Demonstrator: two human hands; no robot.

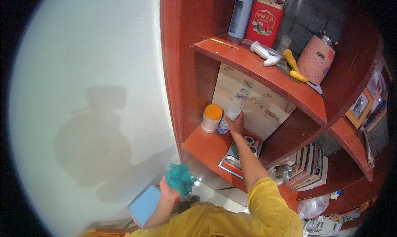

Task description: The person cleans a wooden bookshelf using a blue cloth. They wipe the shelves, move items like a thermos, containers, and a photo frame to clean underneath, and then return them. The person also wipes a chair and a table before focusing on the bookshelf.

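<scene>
My right hand (236,124) grips a white bottle (233,111) with a blue-marked label, on the middle wooden shelf (198,148). Just left of that bottle stands a white jar with an orange lid (211,118). In my left hand (169,189), low in front of me by the wall, is a crumpled teal cloth (180,179). Beneath my right forearm, a dark book or box (235,150) with small objects on it lies on the same shelf. A printed paper sheet (248,96) covers the back of this compartment.
The shelf above holds a blue bottle (241,15), a red tea tin (264,23), white and yellow handled items (291,62) and a pink container (316,60). Books (310,168) and a metal vessel (280,173) occupy the lower right. A plain wall (93,51) bounds the left; a blue box-like object (145,204) sits below.
</scene>
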